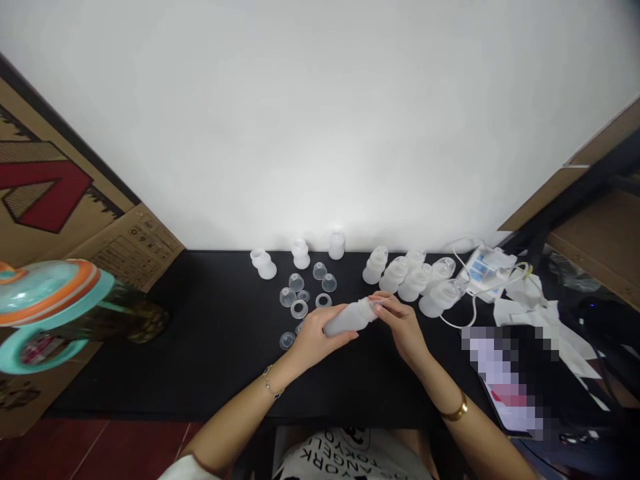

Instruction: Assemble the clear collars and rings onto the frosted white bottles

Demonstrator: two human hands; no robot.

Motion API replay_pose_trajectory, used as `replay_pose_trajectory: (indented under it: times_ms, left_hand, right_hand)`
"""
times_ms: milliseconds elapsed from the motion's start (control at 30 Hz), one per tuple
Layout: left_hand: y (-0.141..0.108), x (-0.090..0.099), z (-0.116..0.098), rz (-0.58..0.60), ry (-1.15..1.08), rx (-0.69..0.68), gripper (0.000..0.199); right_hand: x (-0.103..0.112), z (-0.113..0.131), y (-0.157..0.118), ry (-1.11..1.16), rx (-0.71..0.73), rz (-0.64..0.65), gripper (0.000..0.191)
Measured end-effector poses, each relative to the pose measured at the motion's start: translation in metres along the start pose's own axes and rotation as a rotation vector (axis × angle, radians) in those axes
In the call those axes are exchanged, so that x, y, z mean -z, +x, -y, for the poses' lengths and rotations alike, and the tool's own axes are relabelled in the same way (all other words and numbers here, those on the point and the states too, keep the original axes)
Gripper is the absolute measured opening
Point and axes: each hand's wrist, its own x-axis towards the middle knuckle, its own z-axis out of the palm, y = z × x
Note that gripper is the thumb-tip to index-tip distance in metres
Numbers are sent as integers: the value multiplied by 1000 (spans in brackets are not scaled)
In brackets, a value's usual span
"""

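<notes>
My left hand (315, 337) is wrapped round the body of a frosted white bottle (347, 319), which lies tilted with its neck toward the right. The fingers of my right hand (397, 317) are closed on a clear piece at the bottle's neck end. Left of the bottle lie several clear domes (296, 282) and white rings (299, 309), some partly hidden by my left hand. Three open white bottles (301, 255) stand near the wall. At the right is a group of several bottles with clear tops (395, 275).
A large jug (125, 310) with a teal and orange lid stands at the left, beside a cardboard box (40, 180). On the right are a white cable (475, 310), a small box (483, 272), crumpled paper (565, 333) and a partly blurred device (515, 387). The table (215, 340) is black.
</notes>
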Motion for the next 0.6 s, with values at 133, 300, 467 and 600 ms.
replay_pose_trajectory:
  times_ms: [133,300,467,600]
  left_hand:
    - [0,-1,2,-18,23,3,49]
    - [1,4,-2,68,-162,99,49]
    - [6,10,-6,258,-433,193,48]
    - [9,13,-7,384,-574,271,47]
  right_hand:
    - [-3,1,-1,-27,31,-29,18]
    - [-2,8,-2,-1,39,40,21]
    - [0,12,-5,45,53,165,29]
    - [1,11,-7,67,57,234,29]
